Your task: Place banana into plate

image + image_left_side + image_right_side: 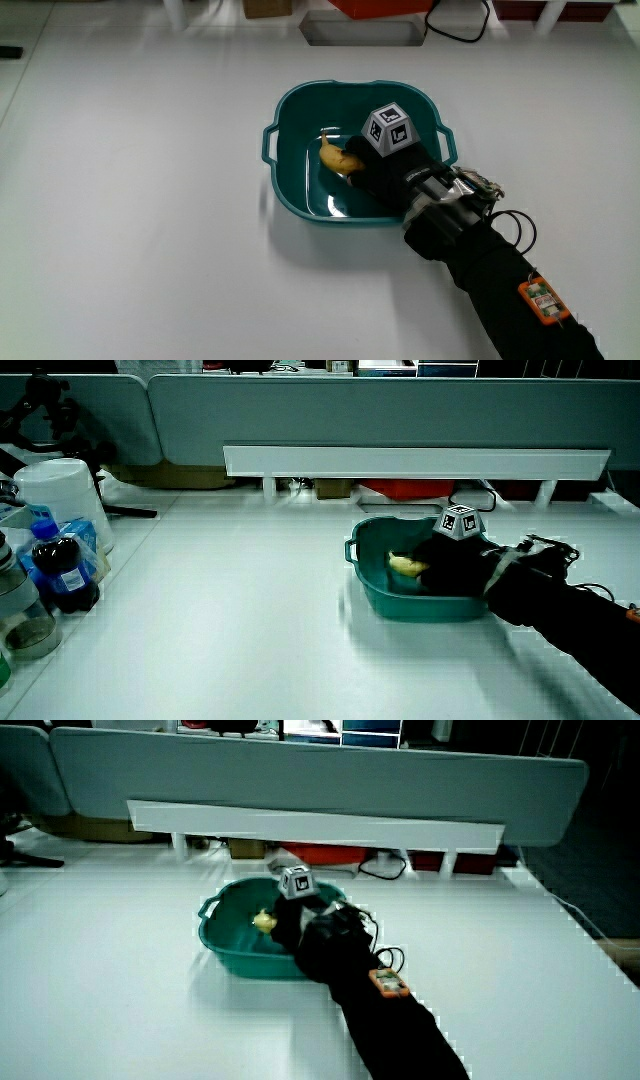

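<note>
A teal basin [290,100] with two handles serves as the plate and stands in the middle of the white table. A yellow banana [338,158] lies inside it on the floor of the basin. The hand [366,168] reaches into the basin, its fingers closed on the end of the banana nearer the person. A patterned cube [390,128] sits on the back of the hand. The forearm [500,275] crosses the basin's rim toward the person. In both side views the basin [365,575] [225,955], banana [403,565] [264,921] and hand [445,560] [300,920] show the same.
A grey tray [360,30] with a black cable [460,30] beside it lies farther from the person than the basin. In a side view a white bucket [62,490] and a cola bottle [62,565] stand at the table's edge. A low partition [400,420] closes the table.
</note>
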### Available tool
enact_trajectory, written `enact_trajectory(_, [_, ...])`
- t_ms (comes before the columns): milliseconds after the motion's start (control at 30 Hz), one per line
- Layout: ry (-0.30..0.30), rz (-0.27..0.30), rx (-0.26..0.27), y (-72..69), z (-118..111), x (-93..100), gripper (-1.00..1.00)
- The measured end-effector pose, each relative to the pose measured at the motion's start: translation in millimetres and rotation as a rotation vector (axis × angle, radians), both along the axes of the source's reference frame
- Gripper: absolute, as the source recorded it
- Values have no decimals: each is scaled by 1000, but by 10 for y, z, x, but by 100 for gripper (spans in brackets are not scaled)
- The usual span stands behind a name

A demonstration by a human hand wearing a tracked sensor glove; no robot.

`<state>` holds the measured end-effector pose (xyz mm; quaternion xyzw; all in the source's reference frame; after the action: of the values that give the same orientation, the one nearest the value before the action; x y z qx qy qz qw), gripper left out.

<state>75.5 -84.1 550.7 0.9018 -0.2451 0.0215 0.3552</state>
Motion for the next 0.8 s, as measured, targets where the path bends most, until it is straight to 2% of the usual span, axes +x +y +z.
enact_trajectory(67, [1, -13, -19, 23, 21, -20, 0])
enact_trajectory(167, [76, -23, -33, 30, 154, -24, 0])
enact_trajectory(333, [83, -22, -83, 42, 251, 24, 0])
enact_trajectory(400, [82, -16, -70, 34, 233, 23, 0])
enact_trajectory(500, [93, -30, -92, 36, 259, 13, 0])
enact_trajectory(600, [109, -47, -71, 61, 204, -6, 0])
enact_trajectory(733, [124, -40, -104, 55, 258, -8, 0])
enact_trajectory(767, [124, -34, -90, 57, 239, -13, -6])
enact_trajectory(800, [130, -30, -107, 56, 256, -8, -11])
